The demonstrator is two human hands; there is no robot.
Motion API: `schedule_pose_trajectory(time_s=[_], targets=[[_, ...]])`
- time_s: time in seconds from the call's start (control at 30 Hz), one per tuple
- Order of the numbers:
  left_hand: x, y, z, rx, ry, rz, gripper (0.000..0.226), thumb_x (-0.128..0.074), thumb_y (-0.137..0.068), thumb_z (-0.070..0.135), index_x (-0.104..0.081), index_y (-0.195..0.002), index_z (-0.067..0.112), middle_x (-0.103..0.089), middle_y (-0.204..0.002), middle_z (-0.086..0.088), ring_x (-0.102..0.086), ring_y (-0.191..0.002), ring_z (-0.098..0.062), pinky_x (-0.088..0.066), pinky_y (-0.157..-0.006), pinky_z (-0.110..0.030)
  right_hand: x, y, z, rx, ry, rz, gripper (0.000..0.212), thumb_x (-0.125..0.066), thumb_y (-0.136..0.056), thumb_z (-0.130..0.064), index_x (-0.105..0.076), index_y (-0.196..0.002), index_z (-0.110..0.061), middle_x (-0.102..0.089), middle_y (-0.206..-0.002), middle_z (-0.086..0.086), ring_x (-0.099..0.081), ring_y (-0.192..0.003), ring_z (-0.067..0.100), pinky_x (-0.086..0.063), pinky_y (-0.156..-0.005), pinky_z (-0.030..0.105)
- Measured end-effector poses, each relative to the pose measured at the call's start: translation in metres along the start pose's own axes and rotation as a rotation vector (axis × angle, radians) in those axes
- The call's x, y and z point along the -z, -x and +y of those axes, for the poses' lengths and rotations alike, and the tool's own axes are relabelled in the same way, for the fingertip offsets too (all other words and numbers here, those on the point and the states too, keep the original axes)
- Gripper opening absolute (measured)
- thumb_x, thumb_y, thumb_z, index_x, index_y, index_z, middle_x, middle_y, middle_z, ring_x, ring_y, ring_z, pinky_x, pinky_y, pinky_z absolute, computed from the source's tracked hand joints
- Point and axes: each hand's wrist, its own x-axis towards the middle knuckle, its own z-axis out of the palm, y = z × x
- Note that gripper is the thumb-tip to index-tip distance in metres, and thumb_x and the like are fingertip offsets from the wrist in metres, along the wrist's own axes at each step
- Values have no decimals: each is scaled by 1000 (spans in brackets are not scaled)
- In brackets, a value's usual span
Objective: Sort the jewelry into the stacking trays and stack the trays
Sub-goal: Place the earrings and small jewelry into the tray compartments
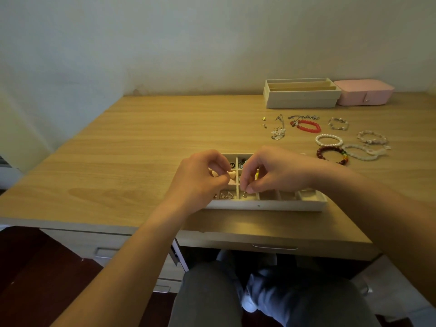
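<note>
Grey trousers [212, 298] fill the nearest part of the view, below the front edge of the wooden table [141, 142]. Just behind that edge stands a cream compartment tray [266, 205], with both hands over its left half.

The left hand [200, 175] has its fingers curled tight against the thumb above the middle row, beside a pale heart-shaped piece [232, 175]. Whether those fingers hold anything cannot be told. The right hand [276, 171] pinches a small metal earring [245, 194] between thumb and forefinger. The earring hangs into a front-row cell, just right of the cell that holds some silvery pieces [224, 195]. The front cells further right show only their pale lining.

Behind and to the right, loose jewelry lies on the table. A dark red bead bracelet [331, 155] lies just beside a clear bead bracelet [363, 152], with a white pearl bracelet [328, 140] behind them. Further back lie a red bracelet [309, 126], a silver chain bracelet [338, 123] and a tangle of dangling earrings [278, 132].

At the wall [165, 43] stand the stacked cream trays [302, 99], one on the other, with a pink box [363, 95] just beside them on the right.
</note>
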Motion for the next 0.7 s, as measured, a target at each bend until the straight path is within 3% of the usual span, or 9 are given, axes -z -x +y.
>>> schedule_pose_trajectory(time_s=[0.13, 0.33, 0.43, 0.53, 0.7], targets=[[-3, -7, 0, -16, -16, 49, 18, -75, -79, 14, -69, -81, 31, -71, -74, 17, -67, -77, -6, -56, -76, -35, -5, -3, -2, 12, 42, -2, 14, -76, -89, -15, -81, -87, -28, -70, -82, -8, -56, -67, -1, -44, -57, 13], [-5, -12, -4, 6, 36, 48, 20, -76, -79, 11, -69, -82, 29, -71, -73, 16, -67, -77, -5, -52, -72, -29, -8, -6, -2, -16, 112, 10, 13, -75, -90, -19, -80, -90, -31, -69, -89, -9, -62, -79, 13, -52, -68, 27], [-5, -12, -7, 11, 50, 42, 19, -76, -79, 12, -70, -82, 29, -72, -74, 14, -67, -75, -5, -53, -71, -30, -9, -8, -2, -22, 141, 34, 12, -76, -89, -20, -80, -90, -31, -69, -91, -9, -62, -80, 12, -52, -68, 24], [-5, -12, -10, 14, 59, 42, 20, -76, -79, 13, -69, -80, 31, -72, -75, 14, -58, -61, 4, -47, -63, -27, -11, -9, -1, -45, 153, 49, 16, -75, -88, -16, -80, -87, -31, -70, -89, -8, -64, -77, 11, -52, -63, 20], [-5, -12, -16, 25, 99, 37, 20, -78, -78, 12, -70, -79, 30, -72, -73, 13, -51, -52, 4, -40, -60, -23, -15, -9, -2, -56, 175, 76, 18, -75, -87, -13, -80, -86, -30, -66, -82, -17, -61, -73, -1, -47, -59, 8]])
